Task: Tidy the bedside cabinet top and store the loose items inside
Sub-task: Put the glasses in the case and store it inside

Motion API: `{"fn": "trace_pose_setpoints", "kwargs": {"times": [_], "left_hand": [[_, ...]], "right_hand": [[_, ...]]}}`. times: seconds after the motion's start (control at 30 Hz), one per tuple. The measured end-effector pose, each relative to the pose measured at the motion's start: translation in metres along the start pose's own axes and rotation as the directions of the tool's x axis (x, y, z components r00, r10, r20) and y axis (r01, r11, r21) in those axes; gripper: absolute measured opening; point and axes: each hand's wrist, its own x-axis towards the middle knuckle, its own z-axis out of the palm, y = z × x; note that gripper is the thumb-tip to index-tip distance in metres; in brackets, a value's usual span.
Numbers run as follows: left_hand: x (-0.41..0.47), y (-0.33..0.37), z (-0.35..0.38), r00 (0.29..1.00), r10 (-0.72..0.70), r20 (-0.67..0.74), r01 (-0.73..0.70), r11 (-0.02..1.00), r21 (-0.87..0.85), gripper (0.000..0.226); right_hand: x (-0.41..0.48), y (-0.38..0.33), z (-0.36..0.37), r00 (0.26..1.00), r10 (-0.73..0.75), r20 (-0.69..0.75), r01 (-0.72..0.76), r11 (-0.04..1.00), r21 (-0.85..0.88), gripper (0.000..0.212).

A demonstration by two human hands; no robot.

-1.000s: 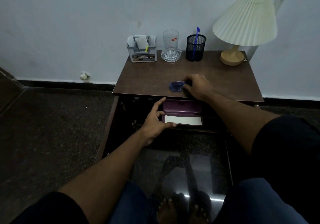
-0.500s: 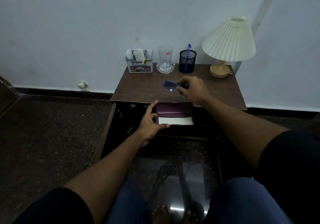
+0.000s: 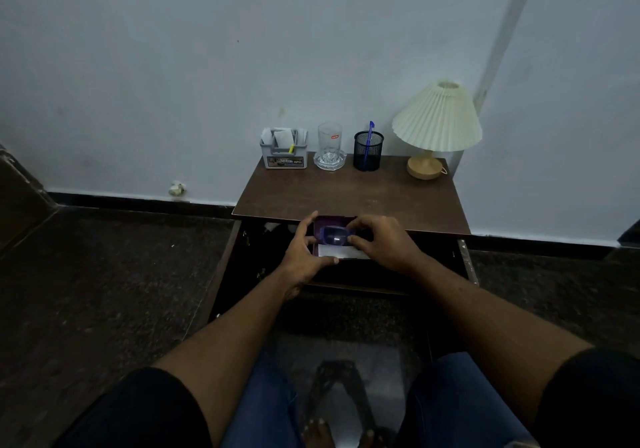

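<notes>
A brown bedside cabinet top [image 3: 349, 193] stands against the wall, with the cabinet open below it. In front of its front edge my left hand [image 3: 304, 250] grips the left end of an open purple glasses case [image 3: 330, 220] with a white lining. My right hand [image 3: 384, 241] holds blue-tinted glasses [image 3: 334, 234] by their right side, right over the open case. Whether the glasses touch the case I cannot tell; their right half is hidden by my fingers.
Along the back of the top stand a grey organiser with papers [image 3: 284, 153], a clear glass on a glass dish [image 3: 330, 147], a black mesh pen cup with a blue pen [image 3: 368, 149] and a cream lamp [image 3: 437, 125]. Dark floor surrounds the cabinet; my knees are below.
My right hand lifted the blue glasses off the cabinet top and brought them down over the open case. The left hand kept hold of the case. The view pulled back.
</notes>
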Motion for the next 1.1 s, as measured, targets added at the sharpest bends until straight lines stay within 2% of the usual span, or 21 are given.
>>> {"fn": "trace_pose_setpoints", "kwargs": {"times": [0.27, 0.5, 0.6, 0.67, 0.77, 0.8, 0.87, 0.93, 1.0, 1.1], "left_hand": [[-0.014, 0.017, 0.003, 0.999, 0.006, 0.035, -0.005, 1.000, -0.031, 0.110], [-0.024, 0.018, 0.001, 0.998, -0.004, 0.063, 0.008, 0.998, -0.056, 0.108], [-0.024, 0.018, 0.002, 0.998, -0.018, 0.067, 0.024, 0.996, -0.085, 0.107], [-0.024, 0.018, 0.002, 0.997, -0.022, 0.074, 0.029, 0.996, -0.090, 0.106], [-0.024, 0.018, 0.001, 0.996, -0.035, 0.083, 0.045, 0.992, -0.118, 0.105], [-0.024, 0.018, 0.002, 0.996, -0.037, 0.086, 0.048, 0.991, -0.126, 0.104], [-0.024, 0.018, 0.003, 0.995, -0.036, 0.093, 0.048, 0.990, -0.136, 0.103], [-0.025, 0.017, 0.005, 0.994, -0.038, 0.098, 0.052, 0.988, -0.143, 0.101], [-0.027, 0.015, 0.008, 0.994, -0.040, 0.103, 0.055, 0.988, -0.143, 0.099], [-0.027, 0.013, 0.013, 0.993, -0.041, 0.113, 0.056, 0.989, -0.139, 0.094]], "right_hand": [[-0.016, -0.007, -0.006, 0.998, -0.057, 0.002, 0.057, 0.990, -0.131, 0.027], [-0.028, -0.006, -0.006, 0.998, -0.053, 0.024, 0.054, 0.995, -0.083, 0.030], [-0.034, 0.000, -0.008, 0.986, 0.003, -0.165, 0.001, 1.000, 0.021, 0.019], [-0.037, 0.007, -0.011, 0.948, 0.070, -0.311, -0.040, 0.994, 0.103, 0.013], [-0.042, 0.018, -0.016, 0.886, 0.248, -0.392, -0.143, 0.950, 0.277, 0.012], [-0.043, 0.021, -0.017, 0.873, 0.323, -0.366, -0.199, 0.920, 0.339, 0.018], [-0.046, 0.024, -0.018, 0.857, 0.468, -0.217, -0.319, 0.812, 0.489, 0.035], [-0.051, 0.022, -0.018, 0.822, 0.569, 0.020, -0.444, 0.619, 0.648, 0.043], [-0.055, 0.018, -0.017, 0.781, 0.586, 0.216, -0.526, 0.430, 0.734, 0.044], [-0.058, 0.014, -0.011, 0.766, 0.547, 0.338, -0.541, 0.264, 0.798, 0.048]]}}
